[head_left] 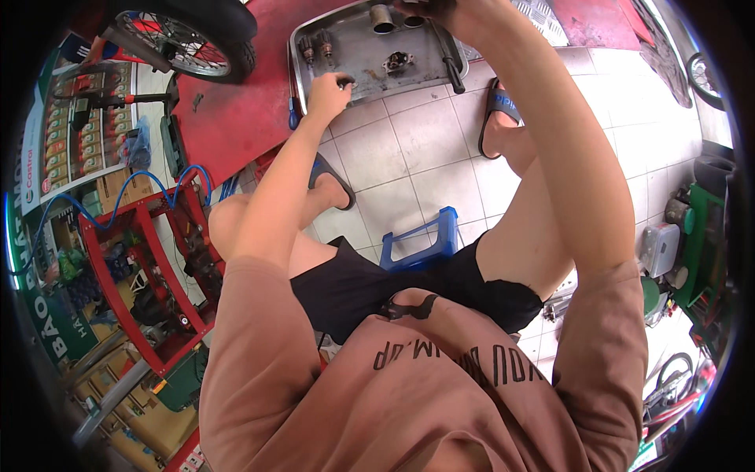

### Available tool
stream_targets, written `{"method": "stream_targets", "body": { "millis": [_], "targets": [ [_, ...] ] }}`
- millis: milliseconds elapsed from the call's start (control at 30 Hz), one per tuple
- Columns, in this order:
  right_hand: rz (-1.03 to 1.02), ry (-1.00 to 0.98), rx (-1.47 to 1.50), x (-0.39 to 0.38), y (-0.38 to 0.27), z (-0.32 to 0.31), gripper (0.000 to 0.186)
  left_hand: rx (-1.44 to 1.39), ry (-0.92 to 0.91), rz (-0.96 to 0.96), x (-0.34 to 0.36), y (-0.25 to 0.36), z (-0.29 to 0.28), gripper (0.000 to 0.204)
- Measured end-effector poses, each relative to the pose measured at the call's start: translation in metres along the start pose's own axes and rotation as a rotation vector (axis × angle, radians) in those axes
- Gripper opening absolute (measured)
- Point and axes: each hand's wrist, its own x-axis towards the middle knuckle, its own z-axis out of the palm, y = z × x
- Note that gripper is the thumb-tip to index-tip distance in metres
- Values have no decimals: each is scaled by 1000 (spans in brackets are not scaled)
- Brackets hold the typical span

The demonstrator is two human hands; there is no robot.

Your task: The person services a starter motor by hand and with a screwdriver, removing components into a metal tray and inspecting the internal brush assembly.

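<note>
L hand [329,86] reaches to near edge of metal tray [358,55] on floor, fingers curled on a small dark part [346,81] at tray rim; can't tell how firmly. R hand [440,9] at top edge, closed round sth dark, mostly cut off. In tray: two spark plugs [314,46], round metal cup [382,17], small fitting [397,61], black-handled tool [450,63].
</note>
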Motion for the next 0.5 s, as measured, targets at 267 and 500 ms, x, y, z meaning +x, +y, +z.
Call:
{"method": "stream_targets", "body": {
  "millis": [267,500],
  "targets": [
    [11,14,30,4,4,-14,28,348,-1,44,49,15,34,16],
    [11,-24,-33,4,1,-14,26,457,-87,61,52,15,46,18]
  ]
}}
